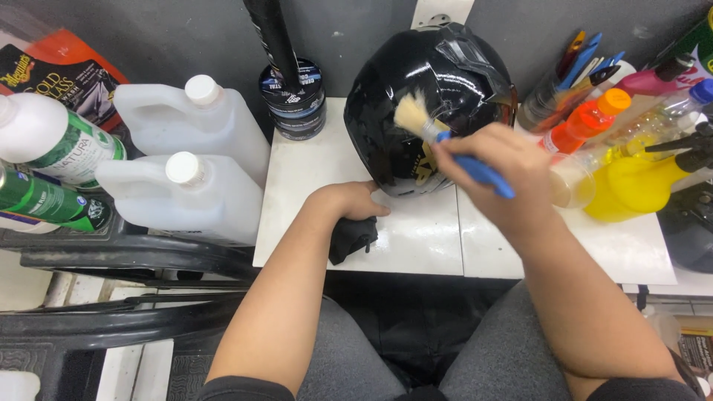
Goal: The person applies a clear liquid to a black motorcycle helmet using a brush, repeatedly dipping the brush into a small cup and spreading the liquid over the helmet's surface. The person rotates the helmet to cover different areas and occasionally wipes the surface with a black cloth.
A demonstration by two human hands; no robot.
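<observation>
Detailing workshop: spray bottles [631, 178], jugs [186, 193], polish tins [293, 100]

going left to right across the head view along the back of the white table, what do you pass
white jugs → stacked dark tubs → glossy black helmet → right hand holding the blue-handled brush → orange-capped bottle → yellow spray bottle

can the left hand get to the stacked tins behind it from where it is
Probably yes. The left hand rests on a black cloth, and the white tabletop between it and the stacked tins looks bare; the helmet sits off to the side.
</observation>
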